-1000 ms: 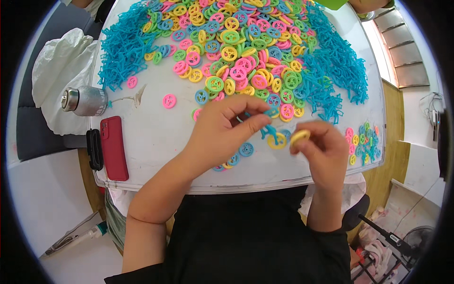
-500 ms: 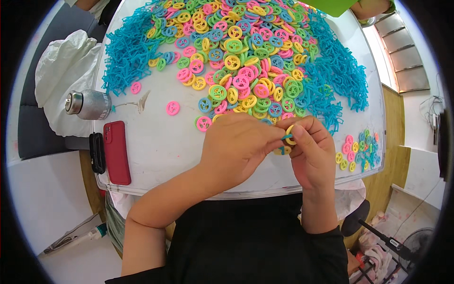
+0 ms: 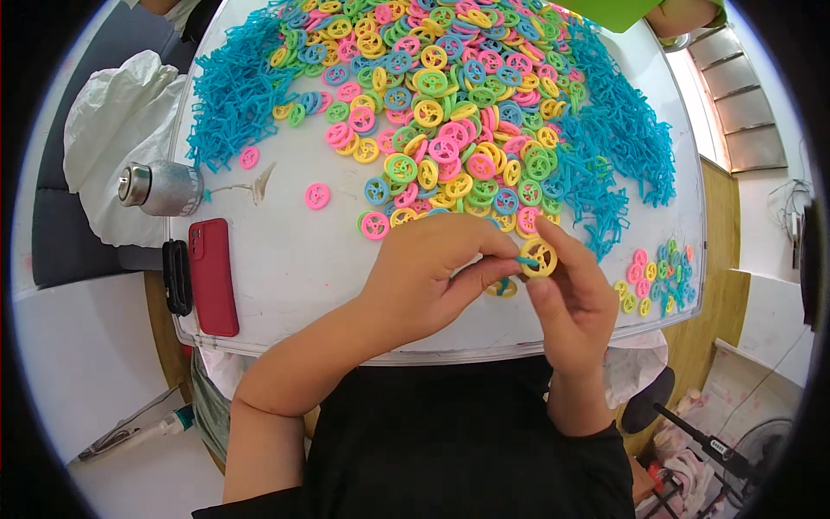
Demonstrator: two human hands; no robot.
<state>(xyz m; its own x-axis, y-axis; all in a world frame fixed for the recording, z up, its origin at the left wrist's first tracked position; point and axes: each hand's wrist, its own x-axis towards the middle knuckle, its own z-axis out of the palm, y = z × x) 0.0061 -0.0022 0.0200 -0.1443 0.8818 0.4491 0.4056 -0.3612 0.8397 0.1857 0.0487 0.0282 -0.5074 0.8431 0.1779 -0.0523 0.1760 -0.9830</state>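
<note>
My left hand (image 3: 432, 268) pinches a blue plastic connector (image 3: 526, 260) between thumb and fingertips. On the connector's end sits a yellow toy wheel (image 3: 539, 258), its spoked face turned up into view. Just below the left fingertips shows a second yellow wheel (image 3: 502, 288), partly covered by the hand; whether it belongs to the same connector I cannot tell. Around the first wheel's right side, my right hand (image 3: 577, 298) is open, thumb and forefinger spread apart. A big heap of pink, yellow, green and blue wheels (image 3: 444, 150) lies right beyond both hands.
Blue connector pieces pile up at the left (image 3: 238, 104) and right (image 3: 635, 134) of the heap. A small cluster of wheels (image 3: 641, 272) lies near the right edge. At left are a red phone (image 3: 213, 281), a black case (image 3: 177, 277) and a metal flask (image 3: 164, 189). Another person's arm (image 3: 683, 16) shows at top right.
My right thumb and fingers have spread away from the yellow wheel, which has turned to show its face. My left hand keeps its pinch on the blue connector.
</note>
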